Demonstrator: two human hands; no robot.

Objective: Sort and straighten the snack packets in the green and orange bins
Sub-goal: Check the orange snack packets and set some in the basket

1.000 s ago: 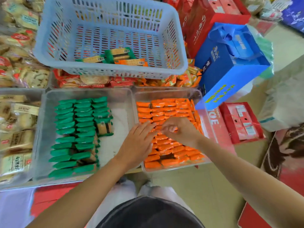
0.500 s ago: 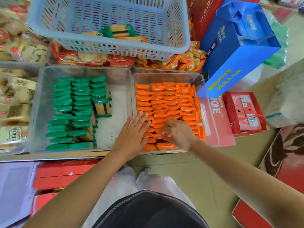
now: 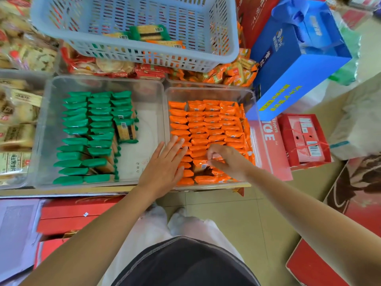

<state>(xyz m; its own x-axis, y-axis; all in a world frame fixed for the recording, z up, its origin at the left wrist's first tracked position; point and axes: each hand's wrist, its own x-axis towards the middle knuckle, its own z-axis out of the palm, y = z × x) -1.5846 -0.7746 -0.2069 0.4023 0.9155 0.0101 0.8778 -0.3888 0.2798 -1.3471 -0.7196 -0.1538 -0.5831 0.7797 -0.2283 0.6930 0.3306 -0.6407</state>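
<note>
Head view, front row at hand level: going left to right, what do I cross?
Bin of green packets → left hand → bin of orange packets, with the right hand in it → red carton on the floor.

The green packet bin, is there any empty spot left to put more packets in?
Yes. The green bin has a bare strip of floor on its right side, between the green packets and the wall next to the orange bin. The orange bin is crowded: orange packets fill it, with both hands at its near end.
</note>
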